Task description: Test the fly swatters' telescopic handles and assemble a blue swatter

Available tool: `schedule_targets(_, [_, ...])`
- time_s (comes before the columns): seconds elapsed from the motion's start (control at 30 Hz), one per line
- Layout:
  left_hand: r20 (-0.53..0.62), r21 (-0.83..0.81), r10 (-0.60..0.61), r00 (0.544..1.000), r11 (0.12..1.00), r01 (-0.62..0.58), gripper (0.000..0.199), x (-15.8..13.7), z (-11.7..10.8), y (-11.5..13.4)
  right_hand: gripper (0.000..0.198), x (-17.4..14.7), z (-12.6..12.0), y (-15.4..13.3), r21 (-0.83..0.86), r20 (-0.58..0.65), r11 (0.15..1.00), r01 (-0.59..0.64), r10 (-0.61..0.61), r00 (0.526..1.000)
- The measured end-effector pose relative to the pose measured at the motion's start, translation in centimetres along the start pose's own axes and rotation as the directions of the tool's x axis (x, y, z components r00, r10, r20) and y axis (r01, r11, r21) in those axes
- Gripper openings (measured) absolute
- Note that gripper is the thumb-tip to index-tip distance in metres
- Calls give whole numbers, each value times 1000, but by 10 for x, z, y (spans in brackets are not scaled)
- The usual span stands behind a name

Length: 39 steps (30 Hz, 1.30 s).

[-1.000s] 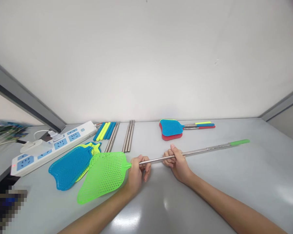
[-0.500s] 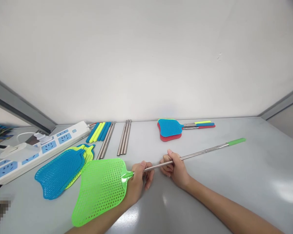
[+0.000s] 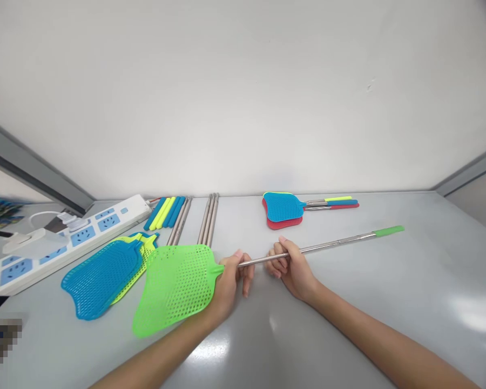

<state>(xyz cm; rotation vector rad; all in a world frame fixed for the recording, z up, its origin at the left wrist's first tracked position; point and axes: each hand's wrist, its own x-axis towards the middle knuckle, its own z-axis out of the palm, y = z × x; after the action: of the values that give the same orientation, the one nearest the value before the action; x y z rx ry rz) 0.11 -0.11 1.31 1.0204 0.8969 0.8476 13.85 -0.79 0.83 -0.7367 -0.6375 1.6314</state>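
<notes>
A green fly swatter (image 3: 178,286) with a long metal rod is held in both hands above the table. My left hand (image 3: 235,273) is closed round the rod just beside the perforated green head. My right hand (image 3: 288,266) grips the same rod farther right, with the thumb on top. Beyond it the extended rod runs right and slightly up to a green sleeve grip (image 3: 389,231). Left of the green head lie blue swatter heads (image 3: 103,278) and a yellow swatter head (image 3: 148,248), overlapping on the table.
Blue and yellow grip sleeves (image 3: 164,212) lie in a row near the wall, with metal rods (image 3: 209,219) to their right. Whole swatters (image 3: 284,206) are stacked at the back. A white power strip (image 3: 75,243) with plugged-in adapters runs along the left.
The green swatter's head has tilted and moved slightly up and right. Both hands keep their hold on the rod. The whole view has shifted a little.
</notes>
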Motion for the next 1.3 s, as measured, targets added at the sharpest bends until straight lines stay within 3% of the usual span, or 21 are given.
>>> schedule_targets(0.2, [-39,-147,22,999,989,-27,45,2,-2,4,41,-1,1,-3,-25,36,1000,-13,13,999])
schedule_targets(0.4, [-33,-140,35,999,989,-40,45,1,-2,1,39,-5,0,-9,76,79,995,-58,52,996])
schedule_targets(0.77, [-10,-128,52,999,990,-52,45,-1,-3,0,43,-8,-1,-14,54,-25,995,-80,81,996])
schedule_targets(0.93, [43,-114,60,997,992,-55,45,0,-5,-3,43,-7,-1,-12,75,-13,995,-72,73,997])
schedule_targets(1.3, [35,-17,62,997,998,-62,44,-1,-5,-3,45,-3,-3,-7,61,-38,995,-73,76,996])
